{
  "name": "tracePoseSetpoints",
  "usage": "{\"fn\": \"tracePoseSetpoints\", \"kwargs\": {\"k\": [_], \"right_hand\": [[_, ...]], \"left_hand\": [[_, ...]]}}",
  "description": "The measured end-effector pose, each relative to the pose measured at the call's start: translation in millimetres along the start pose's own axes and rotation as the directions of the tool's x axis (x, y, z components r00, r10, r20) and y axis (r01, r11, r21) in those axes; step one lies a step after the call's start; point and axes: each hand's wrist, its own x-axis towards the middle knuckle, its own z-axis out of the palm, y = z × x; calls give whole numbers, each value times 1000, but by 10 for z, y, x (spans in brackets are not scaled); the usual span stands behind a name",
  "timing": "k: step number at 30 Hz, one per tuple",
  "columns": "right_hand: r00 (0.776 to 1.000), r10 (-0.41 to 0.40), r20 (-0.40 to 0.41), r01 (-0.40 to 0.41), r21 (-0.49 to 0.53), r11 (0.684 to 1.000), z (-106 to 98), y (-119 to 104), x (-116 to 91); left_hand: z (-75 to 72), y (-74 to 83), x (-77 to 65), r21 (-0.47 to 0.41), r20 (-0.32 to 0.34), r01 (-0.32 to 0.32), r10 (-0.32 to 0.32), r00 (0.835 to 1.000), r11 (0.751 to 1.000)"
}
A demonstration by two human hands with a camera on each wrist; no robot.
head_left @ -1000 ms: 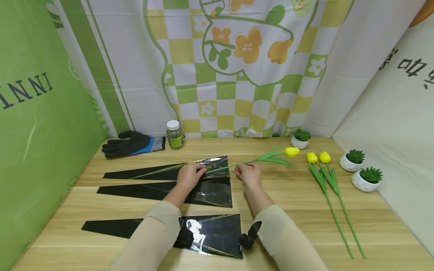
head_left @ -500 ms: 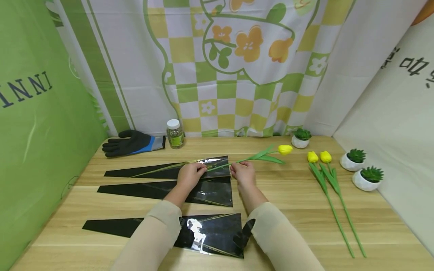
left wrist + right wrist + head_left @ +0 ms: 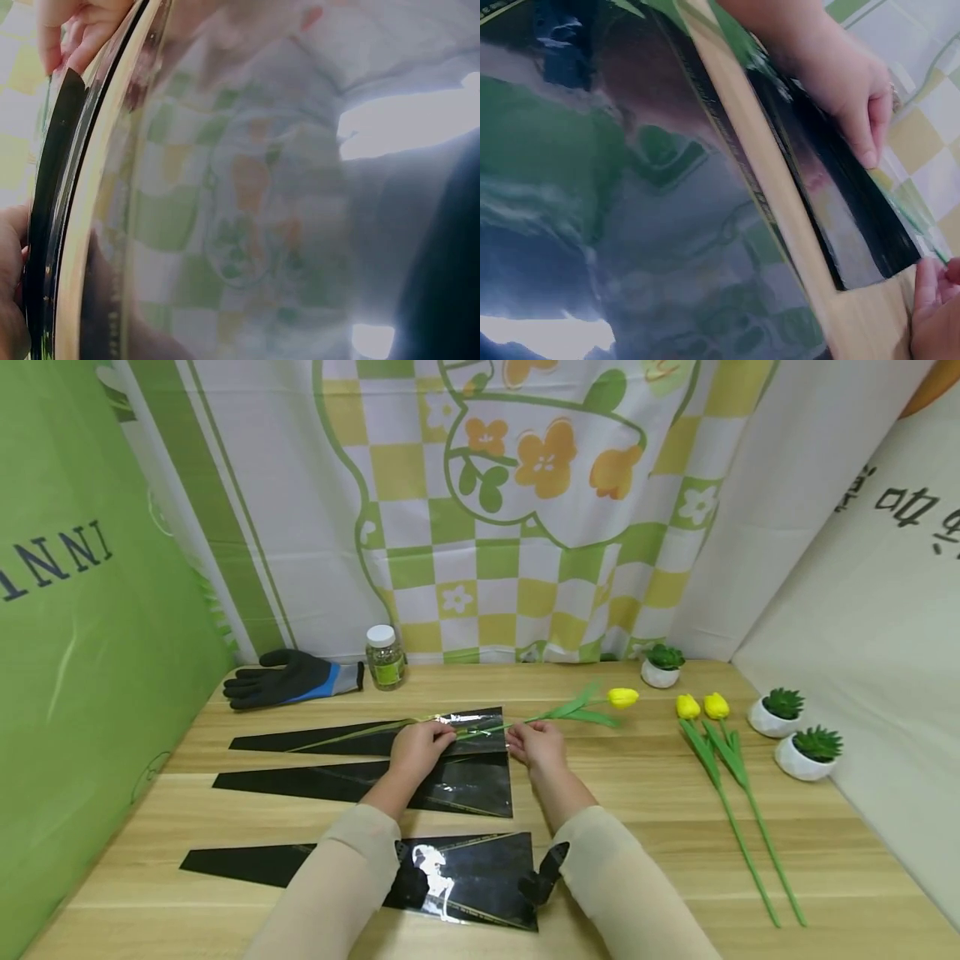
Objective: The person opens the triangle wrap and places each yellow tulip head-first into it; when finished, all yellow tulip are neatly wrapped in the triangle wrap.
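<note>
Yellow tulip (image 3: 573, 704) reaching over the right end of the far wrapper (image 3: 367, 740)

On the wooden surface (image 3: 652, 793), a black, blue and grey glove (image 3: 288, 681) is placed behind the left part of the far wrapper, and a white-lidded jar (image 3: 386, 660) is set behind its middle. In front of the far wrapper, two more black ones are laid, narrow ends likewise pointed left: the middle wrapper (image 3: 457, 789) just before it, the near wrapper (image 3: 480, 877) farther forward. The far wrapper is pinched right of its middle by the left hand (image 3: 416, 750), between thumb and fingers. Over its wide right end the tulip's lower stem is seen; whether inside or on top cannot be told. Just past that end, the stem is met by the fingertips of the right hand (image 3: 545, 747); whether it is pinched there cannot be told. The bloom is pointed rightward, away from the wrapper. Well right of the wrapper, a back succulent (image 3: 662, 667), two loose tulips (image 3: 731, 762) and two white-potted succulents (image 3: 808, 753) are ranged.
</note>
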Motion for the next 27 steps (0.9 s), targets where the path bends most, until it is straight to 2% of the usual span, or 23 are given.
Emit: {"fn": "tracePoseSetpoints", "kwargs": {"k": [5,13,16,19,23,25,27], "right_hand": [[995,102,22,-101,-36,994,-80,-64,-8],[980,176,88,-171,-61,983,-177,-96,-13],[978,178,109,-168,-100,981,-222,-113,-41],[980,150,128,-128,-160,979,-265,-130,-61],[987,46,151,3,-307,952,-353,-173,-55],[987,-30,160,94,-409,908,-411,-202,-29],[977,-114,178,193,-530,826,-474,-241,4]], "left_hand": [[8,-9,3,14,4,-7,7,1000,1000],[12,-18,-2,29,7,-21,21,1000,999],[13,-22,-2,29,7,-23,22,1000,999],[10,-25,1,28,5,-25,25,1000,999],[10,-29,5,23,3,-26,26,1000,999],[15,-30,8,20,2,-28,28,1000,999],[19,-30,7,19,1,-32,32,999,999]]}}
